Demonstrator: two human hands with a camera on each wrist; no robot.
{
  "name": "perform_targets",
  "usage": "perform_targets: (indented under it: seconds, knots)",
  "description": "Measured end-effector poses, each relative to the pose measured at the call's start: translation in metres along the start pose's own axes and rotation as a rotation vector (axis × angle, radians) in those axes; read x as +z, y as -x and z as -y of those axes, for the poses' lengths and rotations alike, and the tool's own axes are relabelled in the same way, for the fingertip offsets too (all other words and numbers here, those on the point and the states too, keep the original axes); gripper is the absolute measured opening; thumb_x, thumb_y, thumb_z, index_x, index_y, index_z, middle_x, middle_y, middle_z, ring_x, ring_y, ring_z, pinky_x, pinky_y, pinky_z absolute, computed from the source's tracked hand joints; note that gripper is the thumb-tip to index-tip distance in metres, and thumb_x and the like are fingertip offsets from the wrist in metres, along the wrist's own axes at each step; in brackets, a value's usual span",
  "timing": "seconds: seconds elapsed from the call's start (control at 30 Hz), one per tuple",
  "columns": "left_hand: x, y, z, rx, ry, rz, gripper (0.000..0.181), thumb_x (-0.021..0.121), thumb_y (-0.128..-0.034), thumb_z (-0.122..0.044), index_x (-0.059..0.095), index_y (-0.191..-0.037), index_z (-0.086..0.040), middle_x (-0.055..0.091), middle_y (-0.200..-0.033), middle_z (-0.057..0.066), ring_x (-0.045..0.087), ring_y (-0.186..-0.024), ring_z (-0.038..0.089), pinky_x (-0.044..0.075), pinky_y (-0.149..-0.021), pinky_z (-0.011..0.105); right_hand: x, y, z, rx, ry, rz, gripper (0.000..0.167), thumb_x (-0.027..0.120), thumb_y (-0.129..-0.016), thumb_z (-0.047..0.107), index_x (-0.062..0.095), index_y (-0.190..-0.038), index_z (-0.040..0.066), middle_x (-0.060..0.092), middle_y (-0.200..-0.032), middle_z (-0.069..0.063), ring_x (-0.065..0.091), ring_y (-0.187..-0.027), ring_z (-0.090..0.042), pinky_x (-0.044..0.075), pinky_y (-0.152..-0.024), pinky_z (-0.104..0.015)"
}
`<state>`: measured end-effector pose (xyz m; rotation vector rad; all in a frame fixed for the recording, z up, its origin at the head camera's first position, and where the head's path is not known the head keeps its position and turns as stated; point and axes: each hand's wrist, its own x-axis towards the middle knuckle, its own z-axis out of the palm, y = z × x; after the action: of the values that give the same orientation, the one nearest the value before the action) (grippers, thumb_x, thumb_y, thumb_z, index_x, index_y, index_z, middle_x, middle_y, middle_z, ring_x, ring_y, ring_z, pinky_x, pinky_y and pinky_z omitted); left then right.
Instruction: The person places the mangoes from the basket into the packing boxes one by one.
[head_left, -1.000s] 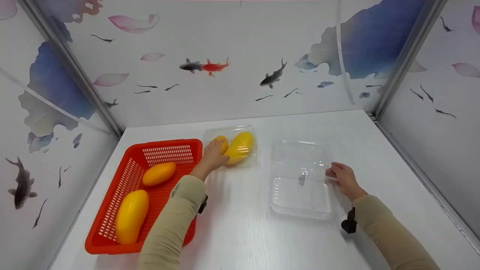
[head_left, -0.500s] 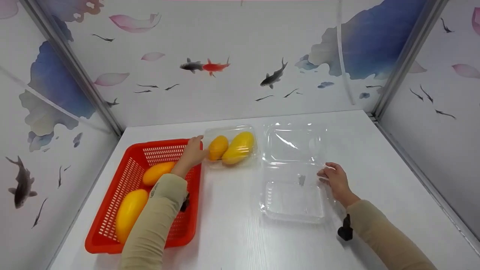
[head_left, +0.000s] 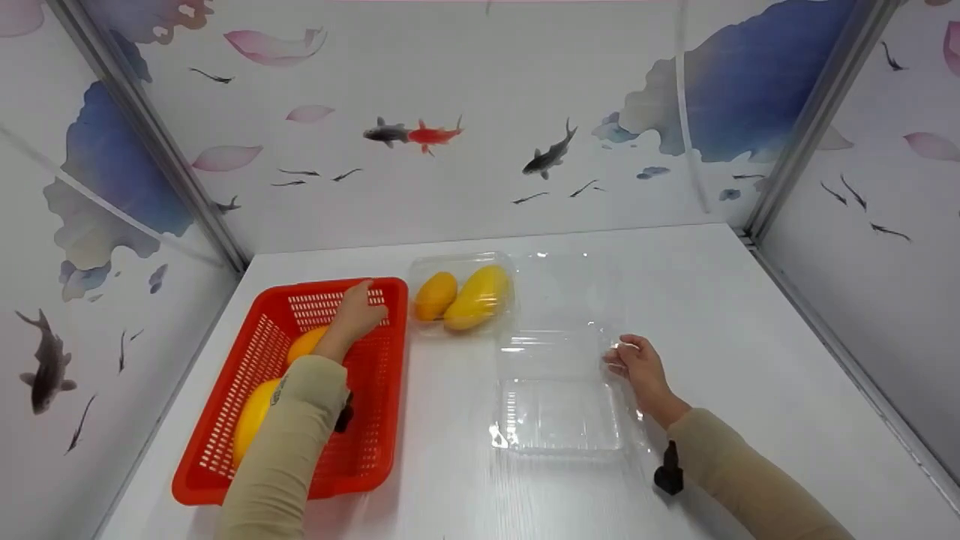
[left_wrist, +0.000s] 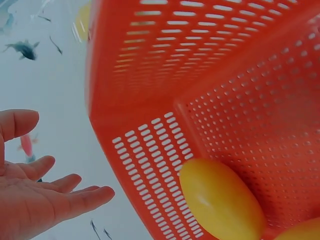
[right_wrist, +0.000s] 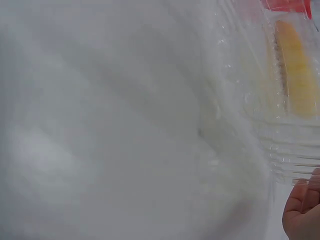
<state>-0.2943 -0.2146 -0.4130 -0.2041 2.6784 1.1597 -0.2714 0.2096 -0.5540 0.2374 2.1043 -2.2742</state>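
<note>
My left hand (head_left: 352, 319) hovers over the back of the red plastic basket (head_left: 400, 390) and holds nothing. In the left wrist view, its fingers (left_wrist: 80, 200) are loosely spread beside the basket wall. Two yellow mangoes lie in the basket, a far mango (head_left: 304, 345) and a near mango (head_left: 253, 416), both partly hidden by my arm. My right hand (head_left: 641, 375) pinches the right side of an unfolded clear plastic clamshell box (head_left: 562, 416), which has nothing in it. The right wrist view catches that hand's fingers (right_wrist: 297, 195) at the box's ribbed edge.
Behind the basket's right side, another clear box (head_left: 461, 259) holds a small mango (head_left: 436, 296) and a larger mango (head_left: 478, 298). All stand on a white table (head_left: 442, 465) between printed wall panels (head_left: 480, 180).
My left hand has left the small mango in the back box and moved left over the basket. My right hand has slid the open clear box leftward, close to the filled one.
</note>
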Motion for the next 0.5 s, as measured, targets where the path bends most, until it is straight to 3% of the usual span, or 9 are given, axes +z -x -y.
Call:
perform_targets:
  seconds: [0.33, 0.5]
  knots:
    - [-0.007, 0.008, 0.012, -0.037, 0.058, 0.019, 0.07, 0.05, -0.0916, -0.023, 0.009, -0.147, -0.011, 0.021, -0.148, 0.01, 0.035, -0.121, 0.032, 0.034, -0.1, 0.052, 0.038, 0.009, -0.006, 0.023, 0.043, -0.06, 0.036, 0.041, -0.097, 0.01, 0.033, -0.128, -0.004, 0.06, -0.079, 0.003, 0.06, -0.073, -0.005, 0.048, -0.071, -0.021]
    - [-0.007, 0.009, 0.018, -0.055, 0.097, 0.03, 0.068, 0.05, -0.0912, -0.022, 0.012, -0.147, -0.014, 0.031, -0.142, 0.011, 0.046, -0.113, 0.032, 0.044, -0.091, 0.05, 0.056, 0.01, -0.007, 0.017, 0.102, -0.082, 0.037, 0.042, -0.096, 0.012, 0.034, -0.129, -0.002, 0.061, -0.08, -0.001, 0.06, -0.075, -0.007, 0.048, -0.074, -0.024]
